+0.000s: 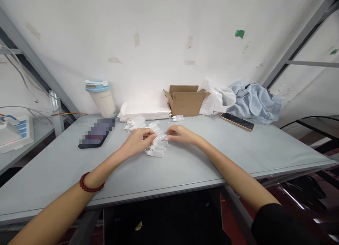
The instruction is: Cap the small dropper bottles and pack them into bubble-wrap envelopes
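Just above the middle of the frame, both hands meet over the grey bench [238, 149]. The left hand [139, 141] has its fingers closed round one end of a small clear bottle [161, 137]. The right hand [182, 133] pinches the other end between its fingertips. The bottle lies roughly level between them, just above the bench top. Whether its cap is on cannot be told at this size.

Directly below the hands lies a small heap of bottles [156, 151], touching one another. More bottles [137, 123] lie just up and left of the left hand. A pair of bottles [177, 118] sits in front of the cardboard box [185, 102] at the back.

The work looks like fine handling of a light, slippery piece. It probably goes best with one hand holding the body firm and the other doing the small movement at the tip. Gentle pressure matters, since thin plastic may flex. Keeping the bottle low over the bench means a slip costs little. The heap below is close enough to be knocked by a wrist, so the hands should stay lifted off it.

A dark phone [96, 132] lies to the left, and a second phone [237, 121] to the right, well apart from the hands. A lidded cup [102, 98] stands at the back left.
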The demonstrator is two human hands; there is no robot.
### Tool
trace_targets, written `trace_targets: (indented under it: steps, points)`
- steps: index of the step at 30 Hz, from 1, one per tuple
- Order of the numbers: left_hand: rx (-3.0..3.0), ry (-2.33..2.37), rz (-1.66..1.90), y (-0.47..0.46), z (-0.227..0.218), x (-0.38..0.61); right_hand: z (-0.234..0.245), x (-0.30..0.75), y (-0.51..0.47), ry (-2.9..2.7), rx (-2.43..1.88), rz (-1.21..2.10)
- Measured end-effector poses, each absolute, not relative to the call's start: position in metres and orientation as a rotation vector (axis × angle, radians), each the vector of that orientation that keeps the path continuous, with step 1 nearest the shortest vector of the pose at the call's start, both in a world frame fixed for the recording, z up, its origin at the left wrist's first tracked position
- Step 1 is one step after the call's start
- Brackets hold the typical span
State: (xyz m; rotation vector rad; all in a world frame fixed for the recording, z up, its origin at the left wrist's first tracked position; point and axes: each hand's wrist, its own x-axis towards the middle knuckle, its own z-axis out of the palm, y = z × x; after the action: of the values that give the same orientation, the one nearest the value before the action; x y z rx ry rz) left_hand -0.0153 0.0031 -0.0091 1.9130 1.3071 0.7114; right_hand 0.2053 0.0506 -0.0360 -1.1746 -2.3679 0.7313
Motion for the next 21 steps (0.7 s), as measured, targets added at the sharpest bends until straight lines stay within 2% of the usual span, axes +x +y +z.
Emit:
trace_targets:
  steps: [10, 21]
  points:
    - [1.934, 1.321, 0.731, 0.002, -0.011, -0.016, -0.029, 0.216, 0.052, -2.318, -1.141, 0.821]
    - [1.861, 1.306, 0.75, 0.003, -0.012, -0.014, -0.013, 0.21, 0.035, -2.048, -0.995, 1.155]
